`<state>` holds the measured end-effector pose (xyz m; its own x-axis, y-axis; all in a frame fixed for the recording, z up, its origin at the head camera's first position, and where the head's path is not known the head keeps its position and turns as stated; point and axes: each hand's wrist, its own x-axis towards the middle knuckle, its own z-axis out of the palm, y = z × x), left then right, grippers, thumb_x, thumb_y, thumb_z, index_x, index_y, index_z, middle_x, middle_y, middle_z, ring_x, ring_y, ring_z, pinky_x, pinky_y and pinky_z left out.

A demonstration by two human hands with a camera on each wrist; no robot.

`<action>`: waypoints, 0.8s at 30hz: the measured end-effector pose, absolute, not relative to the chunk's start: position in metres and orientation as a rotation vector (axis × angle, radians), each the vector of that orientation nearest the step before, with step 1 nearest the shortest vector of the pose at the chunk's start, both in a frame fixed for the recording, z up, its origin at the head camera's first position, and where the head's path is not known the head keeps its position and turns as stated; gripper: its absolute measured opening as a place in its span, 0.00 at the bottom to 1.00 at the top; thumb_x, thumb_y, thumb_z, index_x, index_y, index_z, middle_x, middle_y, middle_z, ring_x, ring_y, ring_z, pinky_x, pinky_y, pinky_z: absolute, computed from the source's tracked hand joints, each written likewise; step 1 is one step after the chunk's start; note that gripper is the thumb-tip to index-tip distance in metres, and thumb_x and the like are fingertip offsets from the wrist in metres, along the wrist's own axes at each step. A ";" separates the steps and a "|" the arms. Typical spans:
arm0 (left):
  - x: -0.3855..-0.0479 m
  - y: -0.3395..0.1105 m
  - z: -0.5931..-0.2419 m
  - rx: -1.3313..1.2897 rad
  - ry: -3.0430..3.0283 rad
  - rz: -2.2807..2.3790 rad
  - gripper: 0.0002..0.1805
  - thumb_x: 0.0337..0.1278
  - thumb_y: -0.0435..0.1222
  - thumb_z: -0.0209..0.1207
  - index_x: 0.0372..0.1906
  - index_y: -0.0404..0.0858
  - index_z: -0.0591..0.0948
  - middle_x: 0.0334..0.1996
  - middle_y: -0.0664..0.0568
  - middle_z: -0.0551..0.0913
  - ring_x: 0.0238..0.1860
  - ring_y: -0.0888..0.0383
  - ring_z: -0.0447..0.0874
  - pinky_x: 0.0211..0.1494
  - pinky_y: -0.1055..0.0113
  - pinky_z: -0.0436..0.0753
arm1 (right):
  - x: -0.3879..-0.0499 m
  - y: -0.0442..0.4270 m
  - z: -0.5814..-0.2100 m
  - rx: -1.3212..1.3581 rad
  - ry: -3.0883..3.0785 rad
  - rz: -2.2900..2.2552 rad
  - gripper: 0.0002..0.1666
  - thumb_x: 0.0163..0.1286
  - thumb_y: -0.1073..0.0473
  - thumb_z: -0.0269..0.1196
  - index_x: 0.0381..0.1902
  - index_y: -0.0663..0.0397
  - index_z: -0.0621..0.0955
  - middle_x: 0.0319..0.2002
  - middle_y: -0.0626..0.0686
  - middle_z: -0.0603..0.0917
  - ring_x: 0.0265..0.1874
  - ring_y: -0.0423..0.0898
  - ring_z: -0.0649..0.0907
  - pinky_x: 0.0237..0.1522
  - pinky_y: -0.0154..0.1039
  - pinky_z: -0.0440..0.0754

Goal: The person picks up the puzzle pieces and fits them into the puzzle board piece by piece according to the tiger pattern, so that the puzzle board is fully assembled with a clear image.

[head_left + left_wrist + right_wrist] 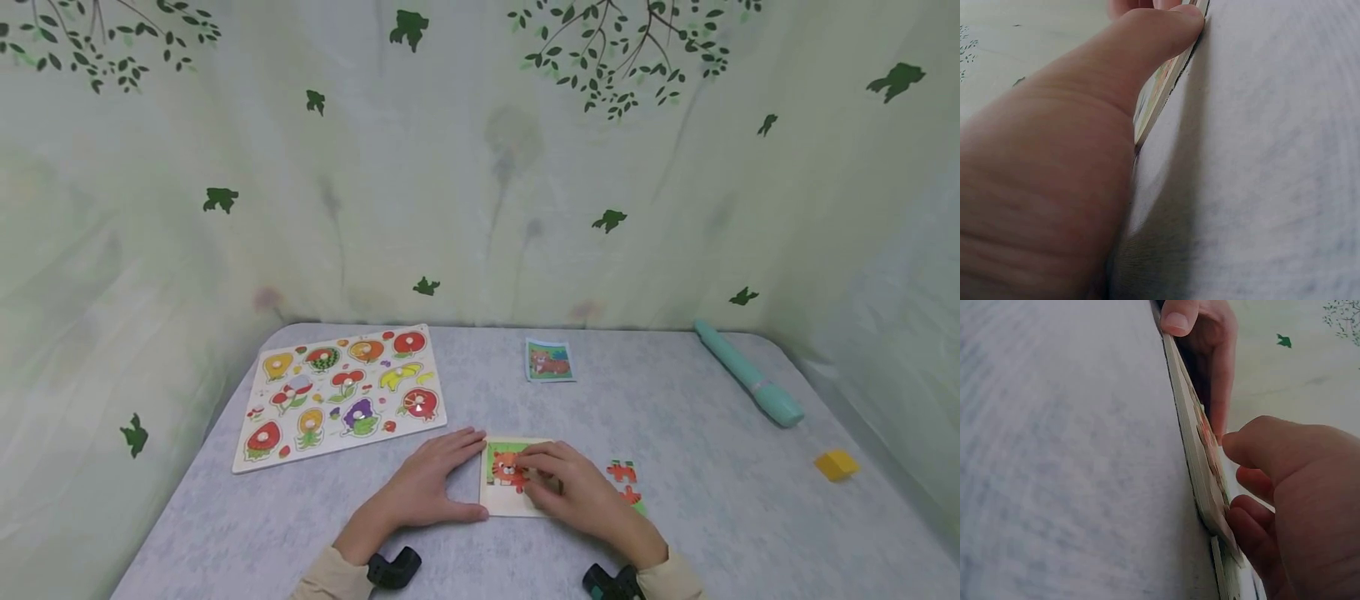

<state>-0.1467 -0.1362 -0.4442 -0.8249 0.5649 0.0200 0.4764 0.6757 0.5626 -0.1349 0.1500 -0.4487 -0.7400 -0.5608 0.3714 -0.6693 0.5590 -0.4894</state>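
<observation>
A small jigsaw board (502,503) with a white border lies flat on the table, partly filled with orange tiger pieces (507,472). My left hand (429,483) spreads along its left side, fingers at the upper corner and thumb at the lower one. Over the board's right part, my right hand (588,496) bends its fingers and pinches at a puzzle piece (1209,434), mostly hidden by the fingertips. Loose puzzle pieces (622,472) lie just right of that hand. In the right wrist view, the left thumb (1179,324) touches the board's edge.
A large fruit peg board (315,450) lies at the back left. Behind the jigsaw is a small bear picture (550,362). A teal rolled or tube-like object (750,377) and a yellow block (836,465) lie at the right. A leaf-print curtain (465,200) hangs behind the table.
</observation>
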 end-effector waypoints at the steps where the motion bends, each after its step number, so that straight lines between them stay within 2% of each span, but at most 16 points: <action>1: -0.147 -0.136 -0.444 0.857 2.734 0.850 0.53 0.49 0.70 0.67 0.78 0.50 0.68 0.79 0.60 0.63 0.81 0.53 0.57 0.79 0.43 0.61 | -0.135 0.151 -0.447 1.029 -2.630 0.948 0.19 0.72 0.58 0.68 0.59 0.40 0.86 0.57 0.42 0.84 0.41 0.36 0.78 0.39 0.31 0.80; 8: -0.146 -0.136 -0.442 0.855 2.731 0.849 0.53 0.49 0.70 0.68 0.78 0.50 0.68 0.79 0.59 0.64 0.81 0.53 0.57 0.79 0.42 0.61 | -0.133 0.152 -0.437 0.990 -2.669 0.953 0.19 0.72 0.57 0.68 0.59 0.39 0.86 0.56 0.42 0.85 0.47 0.38 0.81 0.47 0.39 0.85; 16: -0.148 -0.137 -0.445 0.886 2.734 0.874 0.52 0.49 0.69 0.68 0.77 0.49 0.70 0.79 0.58 0.64 0.81 0.52 0.58 0.79 0.41 0.62 | -0.134 0.154 -0.431 0.998 -2.616 0.915 0.17 0.69 0.58 0.71 0.55 0.44 0.87 0.53 0.43 0.86 0.51 0.41 0.83 0.50 0.44 0.86; 20: -0.147 -0.136 -0.445 0.877 2.733 0.868 0.53 0.48 0.69 0.68 0.78 0.50 0.69 0.79 0.59 0.64 0.81 0.52 0.57 0.79 0.42 0.62 | -0.133 0.159 -0.428 0.964 -2.646 0.912 0.17 0.69 0.58 0.71 0.56 0.45 0.87 0.53 0.41 0.86 0.52 0.40 0.83 0.51 0.43 0.86; 24: -0.147 -0.136 -0.446 0.865 2.740 0.849 0.53 0.48 0.70 0.67 0.78 0.50 0.69 0.79 0.59 0.64 0.81 0.53 0.57 0.79 0.43 0.62 | -0.132 0.164 -0.425 0.927 -2.669 0.926 0.18 0.69 0.58 0.71 0.56 0.45 0.87 0.53 0.42 0.86 0.51 0.40 0.83 0.48 0.40 0.87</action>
<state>-0.1473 -0.1363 -0.4459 -0.8236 0.5664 0.0303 0.4843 0.6743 0.5575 -0.1316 0.1642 -0.4247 -0.7929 -0.5033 0.3436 -0.6080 0.6145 -0.5028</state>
